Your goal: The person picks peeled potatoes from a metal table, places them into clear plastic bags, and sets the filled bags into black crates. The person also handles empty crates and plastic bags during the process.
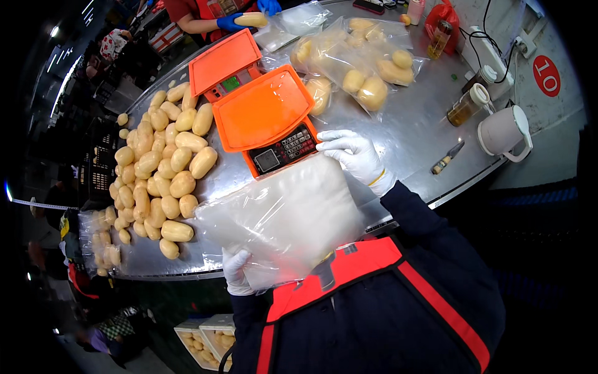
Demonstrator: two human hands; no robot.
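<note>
My left hand [237, 272], in a white glove, grips the lower left edge of a stack of clear plastic bags [285, 217] in front of my apron. The bags lean over the table's front edge. Also gloved, my right hand [351, 155] has its fingers stretched out at the right side of the front orange scale [261, 110], beside its keypad [299, 144]. Nothing shows in its grasp; whether the fingertips touch the scale I cannot tell. To the left lies a big heap of peeled, pale yellow root vegetables [161, 163].
A second orange scale [224, 63] stands behind. Filled clear bags [369, 65] lie at the back. A co-worker's blue-gloved hand [229, 22] holds a vegetable. Rightward are a knife [447, 158], a tea bottle [468, 105] and a white kettle [502, 131]. White boxes [205, 343] stand below.
</note>
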